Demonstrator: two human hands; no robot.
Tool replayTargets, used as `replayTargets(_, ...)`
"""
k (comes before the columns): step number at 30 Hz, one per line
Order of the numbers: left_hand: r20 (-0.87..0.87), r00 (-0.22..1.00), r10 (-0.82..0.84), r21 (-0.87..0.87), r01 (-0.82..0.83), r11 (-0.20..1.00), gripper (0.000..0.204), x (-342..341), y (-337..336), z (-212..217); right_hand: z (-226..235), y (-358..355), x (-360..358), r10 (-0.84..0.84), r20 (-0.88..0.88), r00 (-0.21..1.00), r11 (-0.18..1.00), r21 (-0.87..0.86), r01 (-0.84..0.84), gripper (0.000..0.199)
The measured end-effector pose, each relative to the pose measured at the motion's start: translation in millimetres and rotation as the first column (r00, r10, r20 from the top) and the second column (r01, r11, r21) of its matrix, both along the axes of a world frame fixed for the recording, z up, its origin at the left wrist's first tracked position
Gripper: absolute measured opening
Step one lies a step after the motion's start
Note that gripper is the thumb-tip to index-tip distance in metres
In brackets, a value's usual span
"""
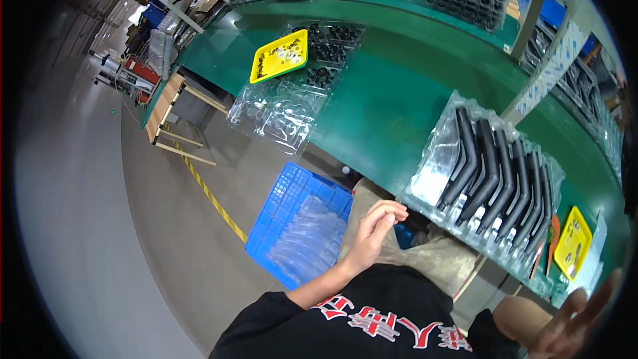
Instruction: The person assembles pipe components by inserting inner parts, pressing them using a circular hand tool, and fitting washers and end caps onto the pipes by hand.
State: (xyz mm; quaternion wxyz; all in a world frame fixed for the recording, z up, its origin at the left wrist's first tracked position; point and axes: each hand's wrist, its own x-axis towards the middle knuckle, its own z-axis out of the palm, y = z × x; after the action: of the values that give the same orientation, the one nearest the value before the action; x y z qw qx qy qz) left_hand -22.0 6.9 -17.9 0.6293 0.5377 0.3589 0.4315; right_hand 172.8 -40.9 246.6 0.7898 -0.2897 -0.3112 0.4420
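The left hand (373, 229) hung below the near edge of the long green-topped workbench (392, 100), its fingers loosely curled toward the palm and closed on nothing. It was held over a crumpled tan sack (438, 259) on the floor, with a blue perforated plastic crate (282, 203) holding clear blister sheets just beside it on the person's left.

The nearest work item was the clear moulded plastic tray of long black angled parts (495, 176), resting on the bench edge up and to the right of the left hand, apart from it. The parts' long axes ran roughly from the near bench edge away toward the far side, side by side in a row.

The right hand (571, 319) appeared at the lower right rim, blurred, its fingers spread and apparently holding nothing. It lay below the tray's right end, near a small yellow plastic tray (573, 242). Neither hand touched the tray; the two looked about equally near it, flanking it from below.

Further along the bench lay another yellow tray of small dark parts (279, 56) and empty clear blister packs (279, 113).
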Motion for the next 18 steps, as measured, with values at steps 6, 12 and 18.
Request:
replayTargets(6,-0.061,0.998,0.015,0.056,-0.011,0.998,0.022,-14.5,20.5,2.9,10.2,34.4,-15.9,-0.129,0.039,0.991,0.992,-0.012,0.129,0.061)
replayTargets(12,-0.337,0.821,0.461,0.523,-0.243,0.817,0.012,-42.4,161.5,13.1,4.8,35.8,-4.6,-0.233,0.076,0.969,0.972,-0.023,0.236,0.061)
replayTargets(18,-0.673,0.314,0.67,0.701,-0.022,0.713,0.021,-88.5,319.6,-25.2,-30.4,-9.8,45.5,-0.338,0.095,0.936,0.938,-0.05,0.343,0.061)
